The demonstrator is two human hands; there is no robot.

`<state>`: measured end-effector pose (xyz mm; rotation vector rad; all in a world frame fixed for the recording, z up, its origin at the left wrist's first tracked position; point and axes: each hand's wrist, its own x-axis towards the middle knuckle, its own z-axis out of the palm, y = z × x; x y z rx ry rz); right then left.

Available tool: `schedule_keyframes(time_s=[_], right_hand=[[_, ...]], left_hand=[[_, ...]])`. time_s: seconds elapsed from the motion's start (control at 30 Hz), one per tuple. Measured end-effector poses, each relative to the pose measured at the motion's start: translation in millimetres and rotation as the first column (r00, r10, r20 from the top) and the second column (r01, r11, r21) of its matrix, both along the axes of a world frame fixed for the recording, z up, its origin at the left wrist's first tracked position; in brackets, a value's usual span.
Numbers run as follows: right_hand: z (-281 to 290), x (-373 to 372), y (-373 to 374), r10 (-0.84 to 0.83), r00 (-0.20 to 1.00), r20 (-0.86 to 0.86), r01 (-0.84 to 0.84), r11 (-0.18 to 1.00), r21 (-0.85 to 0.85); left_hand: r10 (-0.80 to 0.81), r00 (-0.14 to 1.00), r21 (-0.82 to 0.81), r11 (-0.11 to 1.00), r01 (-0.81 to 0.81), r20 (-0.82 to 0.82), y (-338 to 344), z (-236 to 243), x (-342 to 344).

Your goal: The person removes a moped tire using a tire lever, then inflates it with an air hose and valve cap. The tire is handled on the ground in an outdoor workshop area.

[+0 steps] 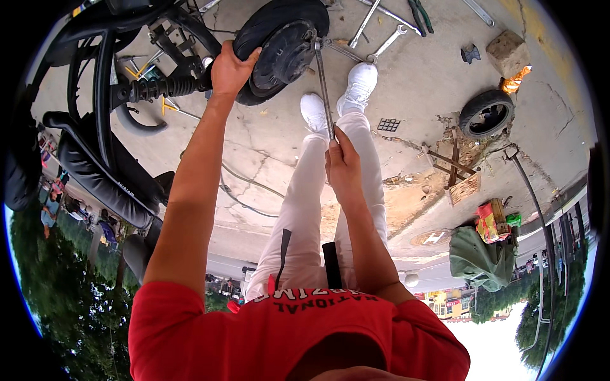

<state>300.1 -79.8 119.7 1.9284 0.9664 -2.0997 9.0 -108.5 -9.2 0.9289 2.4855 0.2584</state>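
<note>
My left hand (232,71) grips the left side of a black wheel (281,51) with a tyre and a dark hub, beside the frame and coil shock absorber (162,88) of a black two-wheeler at upper left. My right hand (343,162) is closed around the lower end of a long metal wrench or bar (324,89), between my legs. Its upper end meets the wheel near the centre of the hub.
Several spanners (387,44), pliers (422,14) and other tools lie on the cracked concrete (260,127). At right are a block (506,52), a loose tyre (484,114), a small wooden stool (464,184) and a green cover (481,257). A hose crosses the ground at left.
</note>
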Motion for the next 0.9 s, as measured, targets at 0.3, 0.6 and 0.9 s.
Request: schedule_keyframes(time_s=[0.3, 0.6, 0.9], right_hand=[[-57, -14, 89, -0.263, 0.962, -0.077, 0.209, 0.887, -0.412], [-48, -63, 62, -0.375, 0.921, -0.106, 0.275, 0.818, -0.505], [-100, -159, -62, -0.436, 0.895, -0.093, 0.446, 0.874, 0.191]], left_hand=[[-0.032, 0.995, 0.015, 0.999, 0.03, 0.094, 39, -5, -11], [-0.015, 0.999, -0.013, 1.0, 0.016, 0.037, 35, -12, -7], [-0.044, 0.999, 0.026, 0.999, 0.044, 0.025, 34, -18, -10]])
